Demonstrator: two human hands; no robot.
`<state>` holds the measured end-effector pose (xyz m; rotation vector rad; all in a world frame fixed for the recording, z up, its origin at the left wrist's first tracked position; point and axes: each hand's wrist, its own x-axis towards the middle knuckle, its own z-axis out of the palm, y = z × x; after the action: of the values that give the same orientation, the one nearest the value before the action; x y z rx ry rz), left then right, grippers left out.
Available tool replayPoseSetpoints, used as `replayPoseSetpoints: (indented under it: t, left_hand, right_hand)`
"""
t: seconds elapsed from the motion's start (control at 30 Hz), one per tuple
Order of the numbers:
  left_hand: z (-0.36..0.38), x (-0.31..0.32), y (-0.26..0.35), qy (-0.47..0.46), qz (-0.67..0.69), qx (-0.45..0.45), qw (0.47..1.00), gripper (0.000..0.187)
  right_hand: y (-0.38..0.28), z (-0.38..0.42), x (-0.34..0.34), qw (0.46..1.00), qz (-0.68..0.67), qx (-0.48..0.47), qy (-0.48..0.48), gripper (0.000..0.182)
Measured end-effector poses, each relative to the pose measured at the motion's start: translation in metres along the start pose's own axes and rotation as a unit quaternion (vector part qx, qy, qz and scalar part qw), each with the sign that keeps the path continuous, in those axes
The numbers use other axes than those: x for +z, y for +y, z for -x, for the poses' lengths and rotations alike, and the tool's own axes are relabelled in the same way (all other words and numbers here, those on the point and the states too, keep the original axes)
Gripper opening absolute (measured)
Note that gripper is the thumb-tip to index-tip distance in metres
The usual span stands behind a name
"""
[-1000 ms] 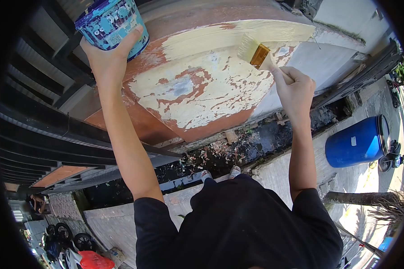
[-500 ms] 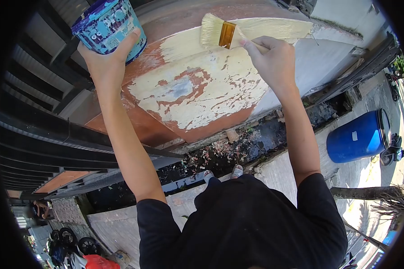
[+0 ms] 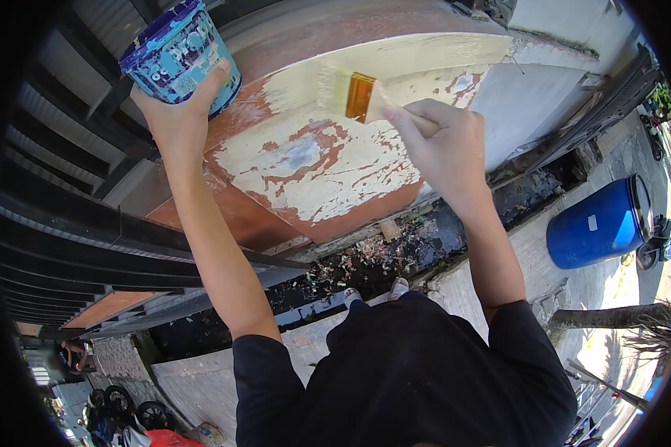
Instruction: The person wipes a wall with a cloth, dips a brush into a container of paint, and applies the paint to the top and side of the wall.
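At the upper left my left hand (image 3: 179, 112) holds a paint-spattered blue bucket (image 3: 183, 56), its thumb across the side. My right hand (image 3: 443, 145) is closed round the handle of a wide brush (image 3: 360, 97) with an orange-brown ferrule. The pale bristles lie over the cream upper band of the wall (image 3: 276, 160) and are blurred, so contact is hard to judge. Cream paint covers the band; below it the coat is patchy, with reddish-brown and grey areas showing.
A dark ditch (image 3: 350, 261) with paint flakes runs below the wall, past my feet. Black metal railings (image 3: 67, 231) are at left. On the right are a blue barrel (image 3: 596, 223) and a trunk (image 3: 611, 318). Motorcycles (image 3: 119, 402) and a person (image 3: 76, 356) are lower left.
My right hand and the brush have moved left and downward along the wall. The bucket in my left hand has tilted slightly, and the view has shifted a little.
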<state>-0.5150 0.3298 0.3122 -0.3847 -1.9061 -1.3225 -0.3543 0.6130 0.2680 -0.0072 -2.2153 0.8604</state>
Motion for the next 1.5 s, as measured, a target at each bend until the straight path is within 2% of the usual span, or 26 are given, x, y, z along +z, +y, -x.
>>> replayPoseSetpoints:
  t: [0.03, 0.07, 0.13, 0.17, 0.23, 0.53, 0.7, 0.73, 0.87, 0.97, 1.07, 1.17, 1.23, 1.3, 1.33, 1.4, 1.5]
  left_hand:
    - [0.001, 0.0, 0.003, -0.009, 0.007, -0.007, 1.0, 0.103]
    - [0.002, 0.001, 0.005, -0.014, 0.011, -0.005, 1.0, 0.103]
    - [0.004, 0.0, 0.009, 0.001, -0.027, -0.034, 0.999, 0.109]
    - [0.004, 0.0, 0.011, -0.001, -0.024, -0.032, 0.999, 0.109]
    - [0.005, 0.001, 0.015, 0.005, -0.003, -0.043, 0.999, 0.115]
    - [0.005, 0.002, 0.012, 0.001, 0.0, -0.038, 0.999, 0.112]
    - [0.005, 0.003, 0.012, -0.002, 0.002, -0.04, 0.999, 0.111]
    - [0.006, 0.003, 0.012, -0.001, 0.003, -0.039, 0.999, 0.111]
    - [0.005, 0.003, 0.011, 0.004, 0.013, -0.029, 0.999, 0.108]
    - [0.006, 0.003, 0.013, -0.002, 0.019, -0.025, 1.0, 0.106]
    - [0.005, 0.004, 0.01, -0.007, 0.031, -0.021, 0.999, 0.104]
    - [0.005, 0.002, 0.01, -0.015, 0.039, -0.014, 0.999, 0.105]
    - [0.006, 0.003, 0.01, -0.009, 0.037, -0.018, 0.999, 0.106]
    - [0.006, 0.003, 0.012, -0.01, 0.038, -0.027, 0.999, 0.107]
    - [0.006, 0.003, 0.012, -0.01, 0.039, -0.029, 0.999, 0.106]
    - [0.006, 0.003, 0.011, -0.012, 0.04, -0.03, 0.999, 0.106]
    - [0.005, 0.004, 0.009, -0.018, 0.045, -0.017, 0.999, 0.105]
  right_hand:
    - [-0.009, 0.002, 0.017, 0.999, -0.005, -0.027, -0.029, 0.03]
    - [-0.014, 0.003, 0.034, 0.999, -0.002, -0.024, -0.024, 0.03]
    - [-0.013, -0.006, 0.056, 0.992, 0.052, -0.118, -0.008, 0.03]
    - [-0.007, -0.013, 0.055, 0.992, 0.055, -0.116, -0.004, 0.03]
    - [0.014, -0.028, 0.044, 0.996, 0.07, -0.056, -0.01, 0.032]
    - [0.125, -0.056, -0.06, 0.989, 0.132, 0.059, 0.033, 0.034]
    - [0.187, -0.057, -0.106, 0.961, 0.226, 0.123, 0.098, 0.038]
    - [0.182, -0.053, -0.115, 0.962, 0.208, 0.159, 0.082, 0.039]
    - [0.135, -0.03, -0.112, 0.974, 0.14, 0.157, 0.079, 0.036]
    - [0.078, -0.022, -0.071, 0.996, 0.05, 0.064, 0.025, 0.031]
    - [0.05, -0.027, -0.025, 0.998, 0.041, -0.038, -0.013, 0.029]
    - [0.063, -0.044, -0.011, 0.994, 0.095, -0.054, 0.004, 0.032]
    - [0.084, -0.054, -0.025, 0.995, 0.093, -0.03, 0.008, 0.035]
    - [0.104, -0.06, -0.047, 0.997, 0.059, 0.052, -0.004, 0.037]
    - [0.118, -0.063, -0.058, 0.997, 0.06, 0.053, -0.005, 0.037]
    - [0.152, -0.069, -0.08, 0.985, 0.157, 0.061, 0.025, 0.039]
    - [0.198, -0.074, -0.109, 0.973, 0.203, 0.101, 0.047, 0.04]
